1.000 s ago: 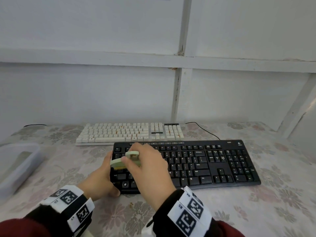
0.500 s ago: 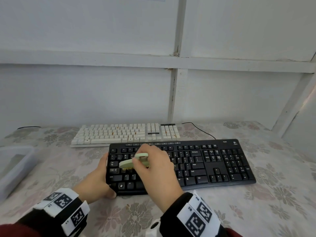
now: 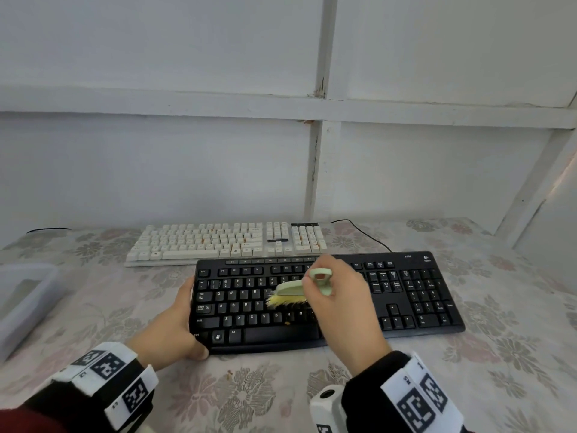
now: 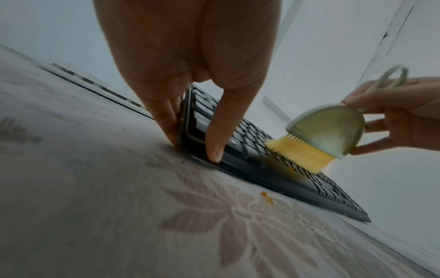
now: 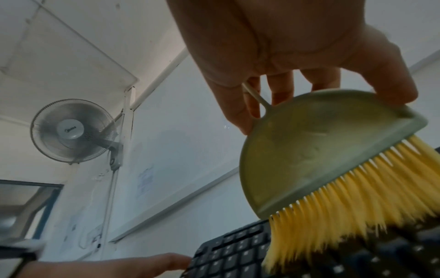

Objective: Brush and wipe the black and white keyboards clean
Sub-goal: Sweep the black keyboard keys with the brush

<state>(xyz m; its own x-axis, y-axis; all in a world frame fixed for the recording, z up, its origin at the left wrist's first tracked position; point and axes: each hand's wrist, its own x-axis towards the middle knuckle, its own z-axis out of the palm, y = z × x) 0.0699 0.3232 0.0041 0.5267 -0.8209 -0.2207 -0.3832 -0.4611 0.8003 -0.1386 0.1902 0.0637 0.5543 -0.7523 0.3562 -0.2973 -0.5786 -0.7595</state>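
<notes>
The black keyboard [image 3: 406, 295] lies in front of me on the flowered tablecloth, the white keyboard [image 3: 224, 242] right behind it. My right hand [image 3: 340, 304] grips a pale green brush [image 3: 293, 287] by its looped handle; its yellow bristles [image 3: 287, 301] press on the middle letter keys. In the right wrist view the brush [image 5: 316, 150] fills the frame, its bristles [image 5: 345, 206] bent on the keys. My left hand [image 3: 175, 326] holds the black keyboard's left end, with the thumb [image 4: 219, 131] on the front corner and the fingers [image 4: 164, 116] along the side edge.
A clear plastic box [image 3: 22, 301] stands at the table's left edge. Orange crumbs [image 4: 266, 196] lie on the cloth before the keyboard, and one crumb [image 3: 286, 323] sits on the keys. The white keyboard also carries orange specks. The wall rises just behind the table.
My right hand has swept the brush rightward across the black keyboard, from its left keys to the middle. My left hand stays at the keyboard's left end.
</notes>
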